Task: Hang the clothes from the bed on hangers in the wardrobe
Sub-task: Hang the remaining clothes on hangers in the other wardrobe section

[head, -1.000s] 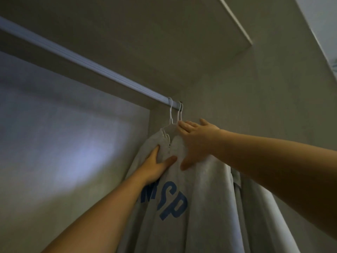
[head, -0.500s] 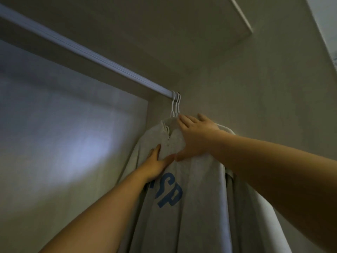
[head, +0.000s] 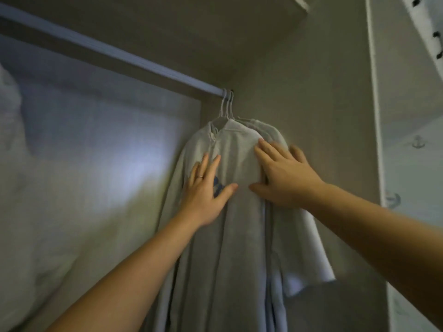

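While both hands lie flat on it, fingers straight and gripping nothing, the shirt hangs from the rod in mid frame. Left hand and right hand smooth it. I think hanging is done; next, fetch more clothes.

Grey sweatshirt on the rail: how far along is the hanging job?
Done: the grey sweatshirt hangs from a white hanger on the rail, other garments behind it. In hand: left hand and right hand press flat on its front. Left: cannot tell from this view.
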`<state>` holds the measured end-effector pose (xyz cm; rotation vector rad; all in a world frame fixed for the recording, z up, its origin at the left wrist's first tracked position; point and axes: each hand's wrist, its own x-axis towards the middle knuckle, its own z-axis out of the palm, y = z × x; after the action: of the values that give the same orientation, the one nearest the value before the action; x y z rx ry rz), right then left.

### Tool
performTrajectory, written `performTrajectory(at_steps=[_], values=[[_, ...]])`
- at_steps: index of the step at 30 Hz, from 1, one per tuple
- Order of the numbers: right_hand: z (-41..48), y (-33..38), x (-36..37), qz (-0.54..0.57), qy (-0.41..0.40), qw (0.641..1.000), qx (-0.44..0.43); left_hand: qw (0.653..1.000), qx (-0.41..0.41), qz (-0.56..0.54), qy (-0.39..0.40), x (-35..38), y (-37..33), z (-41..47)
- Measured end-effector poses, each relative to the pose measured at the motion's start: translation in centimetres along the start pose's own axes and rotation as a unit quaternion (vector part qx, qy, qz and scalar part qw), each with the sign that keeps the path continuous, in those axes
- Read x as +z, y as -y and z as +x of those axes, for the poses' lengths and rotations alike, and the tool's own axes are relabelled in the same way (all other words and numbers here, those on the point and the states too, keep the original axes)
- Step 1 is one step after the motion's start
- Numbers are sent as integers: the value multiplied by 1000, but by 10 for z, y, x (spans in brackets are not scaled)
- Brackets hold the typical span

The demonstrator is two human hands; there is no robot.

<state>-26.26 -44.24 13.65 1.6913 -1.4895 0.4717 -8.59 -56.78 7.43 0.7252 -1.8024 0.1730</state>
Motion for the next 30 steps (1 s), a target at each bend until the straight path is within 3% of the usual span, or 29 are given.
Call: performTrajectory(at_steps=[9,14,20,30], values=[[-188,-27,-16,9,-17,999,-26,995,75,53,44,16,-127,-120],[-298,-66,-11,19,45,998,34,985,103,86,109,47,-208,-185],[-432,-129,-15,18,136,984,114,969,158,29,189,111,-301,-250],[-643,-221,-19,-30,253,921,293,911,181,-101,355,265,-441,-356]])
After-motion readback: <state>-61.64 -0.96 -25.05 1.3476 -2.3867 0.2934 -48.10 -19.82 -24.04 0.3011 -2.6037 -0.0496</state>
